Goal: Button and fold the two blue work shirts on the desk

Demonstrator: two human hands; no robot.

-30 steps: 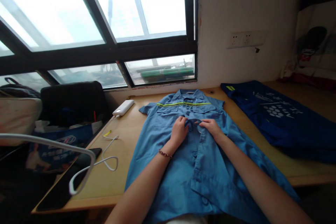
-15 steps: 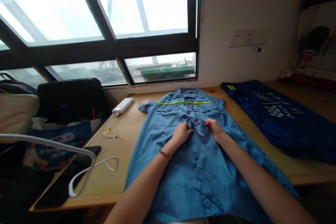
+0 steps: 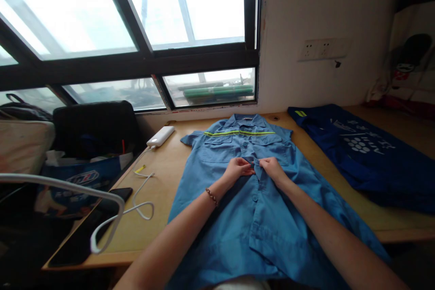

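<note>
A light blue work shirt (image 3: 214, 208) with a yellow reflective stripe across the chest lies front side up, its collar toward the window. At mid-placket my left hand (image 3: 239, 167) pinches the left front edge, wearing a braided bracelet at the wrist. Close beside it, my right hand (image 3: 271, 168) grips the other front edge of the shirt between thumb and fingers. The two edges meet between my fingertips; the button there is mostly hidden. Below my hands a blue button (image 3: 254, 198) shows on the placket, and the lower front hangs partly apart.
The wooden table (image 3: 156, 190) carries a white power bank (image 3: 161, 136) with a white cable (image 3: 136, 190) and a dark flat panel (image 3: 84, 235) at left. A dark blue printed garment (image 3: 360, 154) lies at right. A black chair (image 3: 97, 129) and bags stand beyond the left edge.
My right hand has moved left and slightly down, bringing its shirt edge against the other. My left hand's fingers have reached in to the meeting edges. The gap between them has narrowed.
</note>
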